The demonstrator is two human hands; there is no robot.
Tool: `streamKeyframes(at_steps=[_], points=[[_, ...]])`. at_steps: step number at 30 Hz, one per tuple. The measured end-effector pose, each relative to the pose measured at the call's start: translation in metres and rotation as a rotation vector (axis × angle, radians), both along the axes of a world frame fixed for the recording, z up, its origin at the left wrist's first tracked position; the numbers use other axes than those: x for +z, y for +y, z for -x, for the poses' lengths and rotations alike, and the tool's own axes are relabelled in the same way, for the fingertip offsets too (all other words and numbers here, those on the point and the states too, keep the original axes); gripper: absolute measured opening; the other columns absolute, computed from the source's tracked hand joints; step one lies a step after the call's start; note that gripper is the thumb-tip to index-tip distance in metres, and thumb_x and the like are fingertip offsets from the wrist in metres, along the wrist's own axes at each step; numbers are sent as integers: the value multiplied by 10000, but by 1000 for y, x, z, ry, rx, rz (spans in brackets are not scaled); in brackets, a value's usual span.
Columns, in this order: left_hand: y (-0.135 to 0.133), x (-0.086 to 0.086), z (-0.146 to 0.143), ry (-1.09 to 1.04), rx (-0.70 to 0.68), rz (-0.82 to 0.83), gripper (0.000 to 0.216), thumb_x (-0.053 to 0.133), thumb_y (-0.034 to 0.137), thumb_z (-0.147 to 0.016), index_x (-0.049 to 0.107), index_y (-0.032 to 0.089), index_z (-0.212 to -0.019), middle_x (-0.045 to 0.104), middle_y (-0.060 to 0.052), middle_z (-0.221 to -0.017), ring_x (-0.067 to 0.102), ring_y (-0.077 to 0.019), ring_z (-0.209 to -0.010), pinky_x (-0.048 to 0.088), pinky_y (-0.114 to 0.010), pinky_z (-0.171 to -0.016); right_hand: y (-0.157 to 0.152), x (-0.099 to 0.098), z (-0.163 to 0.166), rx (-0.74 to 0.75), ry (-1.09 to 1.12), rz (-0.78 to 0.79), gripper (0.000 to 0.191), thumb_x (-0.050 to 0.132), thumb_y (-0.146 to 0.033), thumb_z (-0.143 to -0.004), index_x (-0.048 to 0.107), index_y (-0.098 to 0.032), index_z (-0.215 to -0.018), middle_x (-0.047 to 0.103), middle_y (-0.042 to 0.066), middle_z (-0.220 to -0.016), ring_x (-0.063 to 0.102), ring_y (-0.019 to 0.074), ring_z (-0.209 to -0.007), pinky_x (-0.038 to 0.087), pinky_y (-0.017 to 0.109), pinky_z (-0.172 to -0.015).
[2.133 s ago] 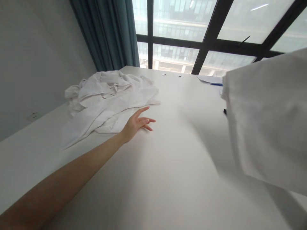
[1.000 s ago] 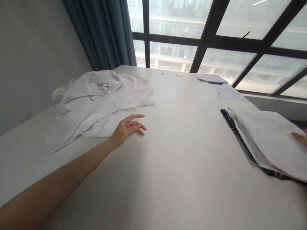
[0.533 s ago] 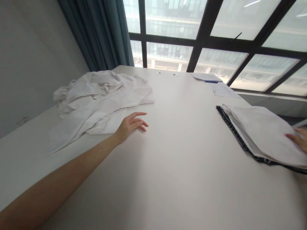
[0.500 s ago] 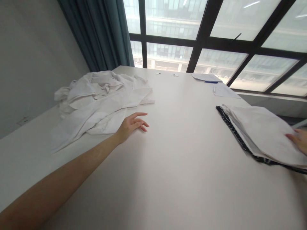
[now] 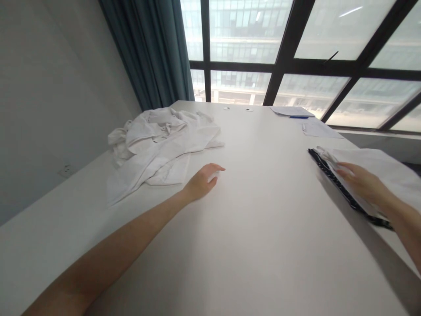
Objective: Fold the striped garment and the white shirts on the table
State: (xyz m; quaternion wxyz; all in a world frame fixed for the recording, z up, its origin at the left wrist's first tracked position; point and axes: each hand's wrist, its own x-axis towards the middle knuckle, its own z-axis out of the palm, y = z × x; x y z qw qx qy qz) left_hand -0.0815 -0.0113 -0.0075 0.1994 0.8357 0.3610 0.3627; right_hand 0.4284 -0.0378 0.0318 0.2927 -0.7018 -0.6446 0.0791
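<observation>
My left hand (image 5: 203, 183) hovers just above the white table with nothing in it, thumb and index finger apart. Beyond it, to the left, lies a loose, crumpled pile of white cloth (image 5: 167, 136). My right hand (image 5: 362, 182) is over the near-left part of a stack of folded white cloth (image 5: 381, 160), its fingers stretched out and slightly blurred. Whether they touch the top layer is hard to tell. Under that stack, a black folded fabric (image 5: 345, 195) with white marks shows along the left edge.
The broad white table (image 5: 256, 245) reaches toward a dark-framed window. Papers (image 5: 291, 111), with a blue pen (image 5: 299, 117) on them, lie at the far right, near another sheet (image 5: 320, 129). A blue curtain (image 5: 154, 52) hangs behind the pile, and a grey wall borders the left side.
My right hand has moved left across the folded stack, from the frame's right edge to near the stack's left side. My left hand stays above the table, its fingers slightly changed. The view has shifted.
</observation>
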Motion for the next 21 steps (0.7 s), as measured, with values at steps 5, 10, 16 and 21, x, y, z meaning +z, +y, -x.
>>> streamKeyframes(at_steps=[5, 10, 16, 21], points=[[3, 21, 4, 438, 135, -238, 390, 497, 71, -828, 636, 232, -1155, 545, -78, -1367, 492, -238, -1275, 372, -454, -1085, 19, -9, 132, 221, -218, -150, 375, 446, -414, -930, 583, -205, -1210, 641, 177, -1217, 583, 348, -1148, 423, 524, -982], [34, 56, 57, 621, 612, -231, 325, 528, 214, -901, 614, 213, -1214, 552, -71, -1362, 497, -250, -1260, 391, -436, -1055, 13, -40, 211, 463, -292, -194, 388, 383, -357, -986, 539, -198, -1303, 596, 142, -1326, 539, 291, -1233, 443, 499, -999], [54, 49, 136, 602, 848, -232, 338, 509, 399, -937, 624, 136, -1116, 575, -148, -1289, 385, -348, -1350, 305, -537, -1089, 10, -53, 214, 512, -248, -155, 354, 391, -341, -985, 561, -214, -1269, 621, 120, -1293, 560, 253, -1212, 456, 451, -1005], [47, 58, 121, 612, 810, -256, 352, 315, 306, -1021, 618, 132, -1066, 657, -127, -1046, 528, -294, -1203, 310, -504, -1063, 12, -52, 213, 534, -219, -144, 336, 392, -324, -985, 563, -203, -1248, 626, 116, -1278, 556, 254, -1206, 445, 452, -1013]])
